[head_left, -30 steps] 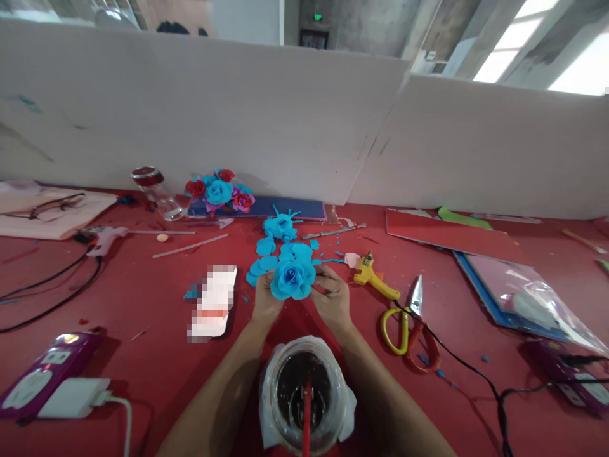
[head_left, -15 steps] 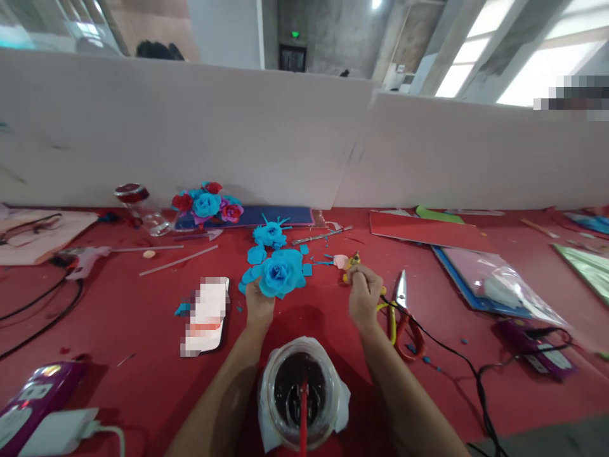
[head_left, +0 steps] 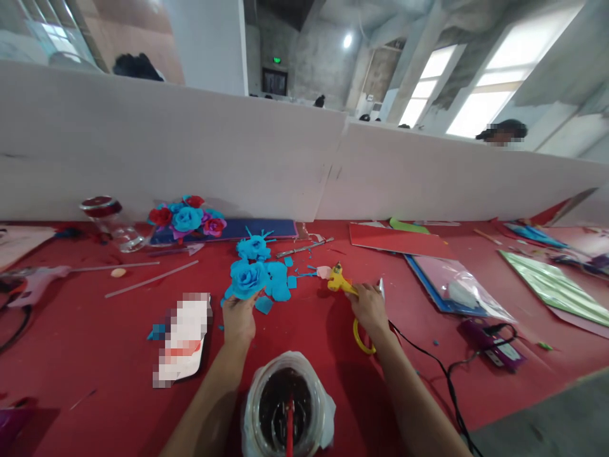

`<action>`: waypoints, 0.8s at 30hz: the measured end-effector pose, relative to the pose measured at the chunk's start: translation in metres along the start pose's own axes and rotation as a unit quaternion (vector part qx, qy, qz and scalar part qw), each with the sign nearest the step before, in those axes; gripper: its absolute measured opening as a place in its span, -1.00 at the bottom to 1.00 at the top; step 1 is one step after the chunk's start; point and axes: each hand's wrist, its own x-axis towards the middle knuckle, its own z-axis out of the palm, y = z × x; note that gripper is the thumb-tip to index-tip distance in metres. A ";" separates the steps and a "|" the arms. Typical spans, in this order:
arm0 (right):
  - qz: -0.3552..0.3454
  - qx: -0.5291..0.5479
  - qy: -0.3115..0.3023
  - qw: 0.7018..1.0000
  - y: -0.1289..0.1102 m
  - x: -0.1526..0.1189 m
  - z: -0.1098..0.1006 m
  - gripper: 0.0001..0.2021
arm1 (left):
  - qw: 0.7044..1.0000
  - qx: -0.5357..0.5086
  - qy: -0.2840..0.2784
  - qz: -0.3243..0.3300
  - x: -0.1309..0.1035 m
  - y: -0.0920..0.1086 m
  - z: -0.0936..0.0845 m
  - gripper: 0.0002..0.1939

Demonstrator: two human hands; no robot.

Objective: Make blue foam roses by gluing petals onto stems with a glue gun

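Note:
A blue paper rose (head_left: pixel 248 278) rests in my left hand (head_left: pixel 238 317), whose fingers are closed under the bloom. My right hand (head_left: pixel 371 309) has its fingers closed at the handle end of a small yellow hot glue gun (head_left: pixel 339 279). The gun's nozzle points away from me, beside a pale pink scrap (head_left: pixel 324 272). Partly hidden beneath my right hand and wrist lie scissors (head_left: pixel 361 339) with yellow and red handles. Another blue paper flower (head_left: pixel 254 246) and loose blue paper petals (head_left: pixel 277 279) sit just beyond the held rose.
A jar (head_left: pixel 285 406) of dark drink with a red straw stands close in front of me. A phone (head_left: pixel 185 339) lies left. Farther back are a bunch of paper flowers (head_left: pixel 188 219), a glass bottle (head_left: pixel 114 222), tweezers (head_left: pixel 304 246) and red card (head_left: pixel 399 240). A black cord (head_left: pixel 442 374) runs right.
The view has swung to the right. My right hand has shifted back along the glue gun toward the scissors, baring more of its yellow body. My left hand still holds the rose, now moved left and tilted.

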 end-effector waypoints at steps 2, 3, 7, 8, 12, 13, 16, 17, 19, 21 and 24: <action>-0.004 0.012 0.031 0.999 0.004 0.005 -0.001 -0.76 | 1.000 -0.018 -0.001 -0.018 0.001 -0.001 -0.001 -0.76; -0.002 0.015 0.046 0.999 0.007 0.008 -0.001 -0.76 | 0.999 -0.024 -0.003 -0.029 0.001 -0.002 -0.002 -0.77; 0.029 0.003 0.064 0.997 0.017 0.019 -0.004 -0.77 | 0.998 -0.022 -0.008 -0.057 -0.001 -0.006 -0.004 -0.79; 0.039 -0.002 0.062 0.997 0.018 0.022 -0.004 -0.77 | 0.998 -0.016 -0.007 -0.057 -0.002 -0.007 -0.004 -0.78; 0.066 -0.001 0.056 0.996 0.019 0.025 -0.001 -0.76 | 0.999 -0.002 -0.001 -0.040 -0.003 -0.010 -0.004 -0.73; 0.067 -0.001 0.057 0.996 0.019 0.025 0.000 -0.75 | 0.999 -0.001 -0.002 -0.037 -0.003 -0.011 -0.004 -0.72; 0.074 -0.015 0.053 0.996 0.021 0.027 0.000 -0.74 | 0.999 0.012 -0.005 -0.033 -0.003 -0.010 -0.004 -0.70; 0.079 -0.023 0.045 0.996 0.022 0.028 0.000 -0.74 | 0.999 0.021 -0.010 -0.031 -0.003 -0.009 -0.004 -0.71; 0.095 -0.036 0.027 0.994 0.025 0.029 -0.001 -0.73 | 0.999 0.035 -0.031 -0.023 -0.004 -0.007 -0.005 -0.75; 0.108 -0.042 0.013 0.993 0.026 0.029 -0.002 -0.73 | 0.998 0.034 -0.057 -0.008 -0.004 -0.005 -0.004 -0.78; 0.138 -0.044 0.030 0.989 0.020 0.025 -0.006 -0.71 | 0.997 0.025 -0.071 0.010 -0.004 -0.004 -0.003 -0.81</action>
